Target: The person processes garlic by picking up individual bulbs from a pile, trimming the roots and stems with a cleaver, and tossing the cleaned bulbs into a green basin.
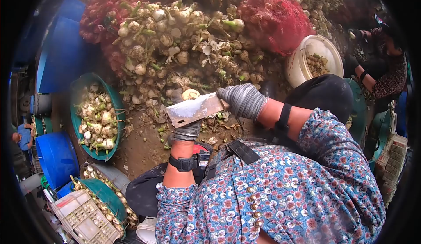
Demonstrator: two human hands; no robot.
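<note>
My right hand [244, 100], in a grey striped knit glove, is closed around the handle of a cleaver [197, 108]. The broad, smeared blade points left and lies across my left hand [187, 131] in this view. A pale, cut garlic bulb [190, 94] shows just above the blade's upper edge, gripped by my gloved left fingers, which the blade mostly hides. Beyond both hands rises a large heap of garlic bulbs [182, 38] with green stem stubs. Scraps of stem and skin litter the dirt floor [142, 139] below.
A green basin [118, 130] of trimmed garlic stands at left, near a blue tub [57, 158] and a plastic crate [85, 217]. Red mesh sacks [274, 20] flank the heap. At right are a white bucket [293, 66] and another person's arm [368, 83].
</note>
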